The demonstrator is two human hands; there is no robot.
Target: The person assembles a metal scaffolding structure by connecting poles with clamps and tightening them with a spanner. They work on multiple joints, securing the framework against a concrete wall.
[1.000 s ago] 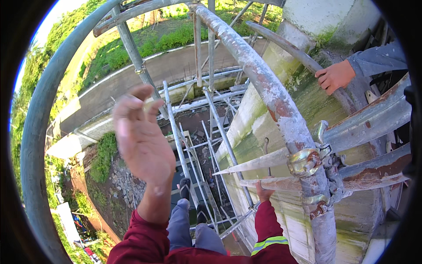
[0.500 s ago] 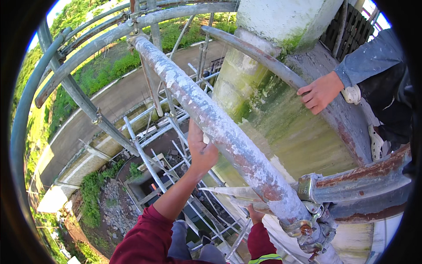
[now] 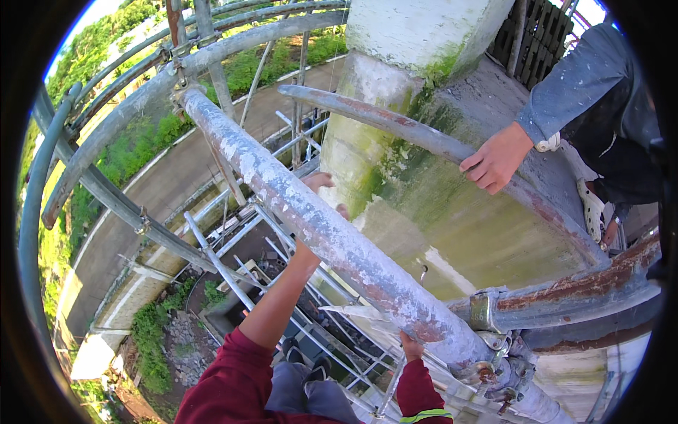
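Observation:
A thick, paint-splashed scaffold pipe [image 3: 282,201] slants across the middle from upper left to lower right. My left hand [image 3: 320,181] reaches underneath it; its palm is hidden, and its fingers show apart on the far side, holding nothing I can see. Close to the pipe's lower end, my right hand [image 3: 411,348] is closed against its near edge, its fingers partly hidden. Rusty clamps [image 3: 487,371] join this pipe to a curved, rusted beam [image 3: 579,293]. A tiny dark-and-pale thing [image 3: 424,271] shows against the mossy wall, too small to name.
On the right, another person's hand [image 3: 498,159] rests on a curved pipe [image 3: 395,124] along a concrete ledge [image 3: 487,92]. Curved rails [image 3: 127,106] and a slanting post [image 3: 116,201] stand left. Far below lie scaffold tubes [image 3: 233,265], rubble [image 3: 185,353] and a road [image 3: 123,254].
The view has shifted, moving the pipe left and down in the picture. My left hand has gone further under the pipe, its fingers now beyond it. The tiny thing by the wall has appeared.

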